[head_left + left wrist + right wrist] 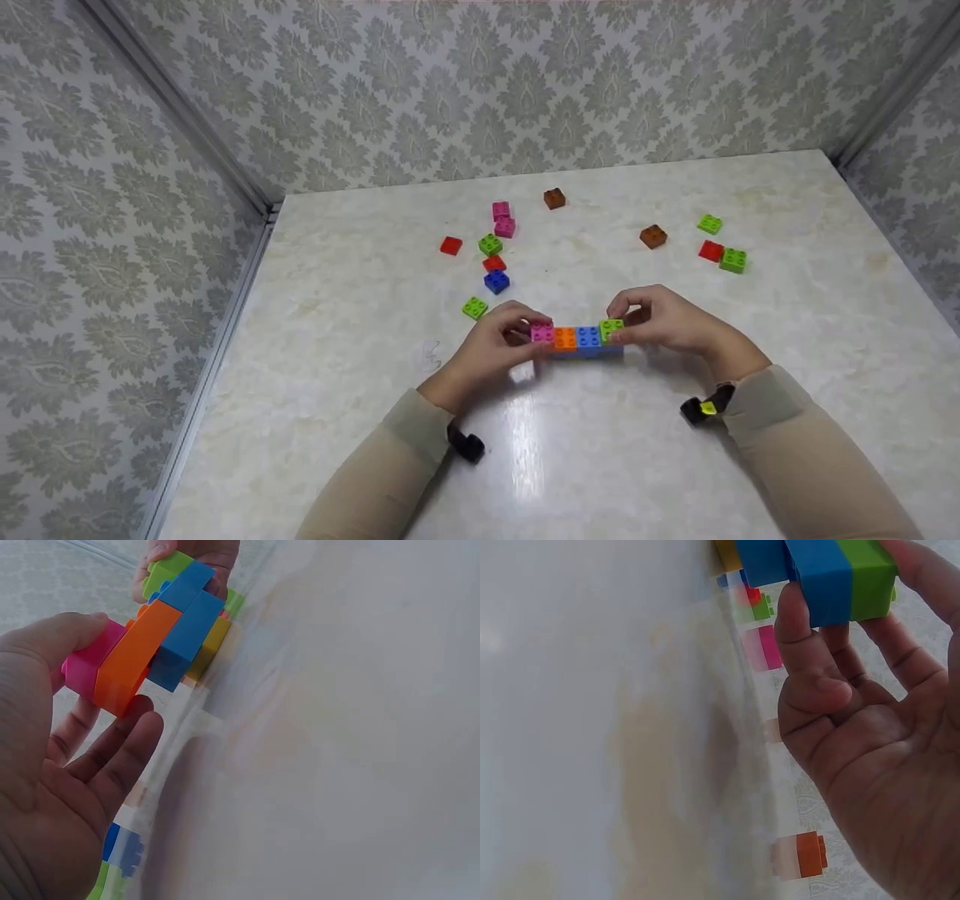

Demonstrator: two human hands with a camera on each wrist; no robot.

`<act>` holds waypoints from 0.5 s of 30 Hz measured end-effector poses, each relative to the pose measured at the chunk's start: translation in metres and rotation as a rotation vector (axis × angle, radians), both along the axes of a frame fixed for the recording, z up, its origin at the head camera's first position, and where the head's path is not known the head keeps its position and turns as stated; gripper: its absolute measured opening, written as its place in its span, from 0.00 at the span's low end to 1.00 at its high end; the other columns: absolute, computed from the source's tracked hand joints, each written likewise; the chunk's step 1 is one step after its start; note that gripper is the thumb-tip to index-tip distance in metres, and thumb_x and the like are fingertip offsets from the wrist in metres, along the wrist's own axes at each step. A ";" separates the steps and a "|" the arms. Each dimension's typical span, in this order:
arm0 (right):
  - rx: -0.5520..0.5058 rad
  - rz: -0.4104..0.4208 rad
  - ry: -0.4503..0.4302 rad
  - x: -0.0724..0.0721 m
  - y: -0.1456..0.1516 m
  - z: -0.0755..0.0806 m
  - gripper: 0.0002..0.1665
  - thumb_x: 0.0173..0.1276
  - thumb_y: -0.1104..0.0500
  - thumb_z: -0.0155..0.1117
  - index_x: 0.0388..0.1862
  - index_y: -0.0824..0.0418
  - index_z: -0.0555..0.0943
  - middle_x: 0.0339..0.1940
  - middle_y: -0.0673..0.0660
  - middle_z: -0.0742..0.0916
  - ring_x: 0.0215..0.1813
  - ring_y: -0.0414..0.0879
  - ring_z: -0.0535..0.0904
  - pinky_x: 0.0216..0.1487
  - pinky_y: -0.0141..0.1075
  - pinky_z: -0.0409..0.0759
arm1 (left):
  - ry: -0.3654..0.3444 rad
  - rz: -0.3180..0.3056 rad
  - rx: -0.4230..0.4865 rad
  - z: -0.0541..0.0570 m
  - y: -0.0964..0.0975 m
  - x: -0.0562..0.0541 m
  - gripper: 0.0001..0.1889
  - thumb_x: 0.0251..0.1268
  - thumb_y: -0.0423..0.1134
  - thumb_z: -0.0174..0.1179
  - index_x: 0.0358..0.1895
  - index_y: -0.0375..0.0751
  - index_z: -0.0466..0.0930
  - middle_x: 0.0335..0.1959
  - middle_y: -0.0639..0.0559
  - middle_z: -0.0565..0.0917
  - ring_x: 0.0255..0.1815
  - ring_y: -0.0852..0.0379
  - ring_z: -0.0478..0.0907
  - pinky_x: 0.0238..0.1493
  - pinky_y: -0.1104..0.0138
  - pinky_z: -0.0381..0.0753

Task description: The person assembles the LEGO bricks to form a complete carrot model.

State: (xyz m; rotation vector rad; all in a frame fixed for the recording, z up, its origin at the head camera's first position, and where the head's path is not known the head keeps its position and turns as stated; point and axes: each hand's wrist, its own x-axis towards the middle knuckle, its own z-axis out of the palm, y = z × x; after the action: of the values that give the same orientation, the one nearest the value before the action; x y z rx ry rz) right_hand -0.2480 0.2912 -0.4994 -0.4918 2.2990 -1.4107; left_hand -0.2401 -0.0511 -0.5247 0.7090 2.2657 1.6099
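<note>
Between my hands stands a joined block structure, its top row made of a pink brick (542, 332), an orange brick (565, 339), a blue brick (588, 337) and a lime green brick (611, 327). My left hand (489, 351) pinches the pink end between thumb and fingers. At the other end my right hand (671, 321) pinches the lime green brick, its thumb on the near side. Lower down, the left wrist view shows another blue brick (184, 641) under the row and a yellow brick (210, 651) beneath that.
Loose bricks lie behind the hands: a dark blue brick (496, 282), a lime green brick (475, 307), pink bricks (502, 219), a red brick (451, 245) and brown bricks (653, 236). Red and green bricks (733, 260) sit at the right. Patterned walls (487, 90) border the table (337, 450).
</note>
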 end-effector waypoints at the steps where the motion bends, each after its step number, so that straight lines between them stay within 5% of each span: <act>1: 0.002 0.001 0.002 0.000 0.001 0.000 0.15 0.70 0.59 0.84 0.49 0.63 0.88 0.52 0.56 0.86 0.45 0.48 0.81 0.45 0.30 0.82 | 0.011 -0.003 0.003 0.000 0.000 0.000 0.19 0.75 0.41 0.77 0.65 0.46 0.91 0.59 0.46 0.87 0.57 0.52 0.87 0.66 0.56 0.89; 7: 0.001 0.009 0.006 0.002 0.001 0.000 0.15 0.71 0.58 0.84 0.50 0.63 0.88 0.52 0.56 0.86 0.46 0.49 0.80 0.46 0.31 0.81 | 0.058 0.097 -0.027 0.003 -0.001 0.000 0.21 0.79 0.46 0.73 0.68 0.41 0.88 0.61 0.46 0.86 0.61 0.52 0.83 0.66 0.57 0.87; 15: -0.001 0.007 0.012 0.001 0.000 0.000 0.14 0.71 0.58 0.84 0.50 0.61 0.89 0.54 0.58 0.86 0.49 0.50 0.80 0.49 0.31 0.82 | 0.192 0.382 -0.129 0.012 -0.006 -0.019 0.16 0.84 0.45 0.67 0.64 0.41 0.89 0.59 0.45 0.88 0.62 0.47 0.80 0.69 0.51 0.81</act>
State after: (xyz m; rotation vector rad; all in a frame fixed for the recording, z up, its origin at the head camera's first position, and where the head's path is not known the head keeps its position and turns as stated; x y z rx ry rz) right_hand -0.2465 0.2908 -0.4992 -0.5089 2.3039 -1.4098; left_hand -0.2586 -0.0570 -0.5129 0.4319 2.7502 1.5863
